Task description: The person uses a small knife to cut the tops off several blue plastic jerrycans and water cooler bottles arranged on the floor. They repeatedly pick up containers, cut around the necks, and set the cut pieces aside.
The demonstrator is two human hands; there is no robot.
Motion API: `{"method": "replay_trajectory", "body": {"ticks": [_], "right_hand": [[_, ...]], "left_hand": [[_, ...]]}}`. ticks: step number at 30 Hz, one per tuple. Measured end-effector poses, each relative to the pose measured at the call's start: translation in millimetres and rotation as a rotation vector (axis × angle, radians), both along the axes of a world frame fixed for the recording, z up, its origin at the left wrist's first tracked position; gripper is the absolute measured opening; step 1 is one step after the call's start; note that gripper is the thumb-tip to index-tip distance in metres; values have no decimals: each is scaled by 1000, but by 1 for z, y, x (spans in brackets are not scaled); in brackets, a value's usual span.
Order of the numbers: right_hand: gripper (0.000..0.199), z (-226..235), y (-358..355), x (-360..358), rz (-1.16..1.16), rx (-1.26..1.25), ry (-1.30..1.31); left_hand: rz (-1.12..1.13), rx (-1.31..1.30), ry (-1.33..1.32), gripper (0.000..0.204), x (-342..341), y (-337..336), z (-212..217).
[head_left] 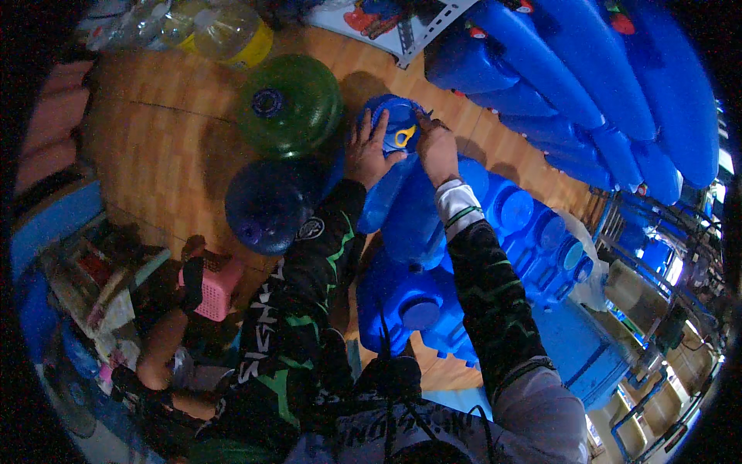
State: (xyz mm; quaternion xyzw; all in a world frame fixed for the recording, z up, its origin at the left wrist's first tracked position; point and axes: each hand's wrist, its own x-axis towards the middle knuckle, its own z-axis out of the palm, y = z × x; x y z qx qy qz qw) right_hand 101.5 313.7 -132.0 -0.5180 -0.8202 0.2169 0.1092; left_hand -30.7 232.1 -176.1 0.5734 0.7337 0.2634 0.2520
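A blue plastic water container [393, 116] stands in front of me, with a yellow loop-shaped piece [405, 137] on its top. My left hand [369, 155] lies on the left part of that top, fingers spread and thumb pointing right. At the right rim of the container is my right hand [438, 155], its fingers curled around a small dark thing that I cannot make out. Below my hands, more blue containers [410, 201] are partly covered by my right forearm. Long dark printed sleeves cover both my arms.
On the wooden-patterned floor [166, 147], a green round bottle [297, 104] and a dark blue one [267, 207] stand left. Blue jugs with round caps [421, 313] lie nearer. Tall blue containers [556, 69] fill the far right. A pink basket [212, 286] sits near another person's limb [164, 348].
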Motion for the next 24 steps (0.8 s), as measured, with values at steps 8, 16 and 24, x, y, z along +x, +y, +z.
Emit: {"method": "replay_trajectory", "body": {"ticks": [8, 16, 24], "right_hand": [[23, -48, 26, -16, -360, -34, 200], [28, -42, 87, 25, -712, -649, 521], [42, -89, 78, 30, -112, -243, 388]], "left_hand": [[36, 67, -40, 89, 0, -3, -11], [61, 95, -41, 78, -11, -2, 3], [-14, 0, -92, 38, -22, 88, 2]]}}
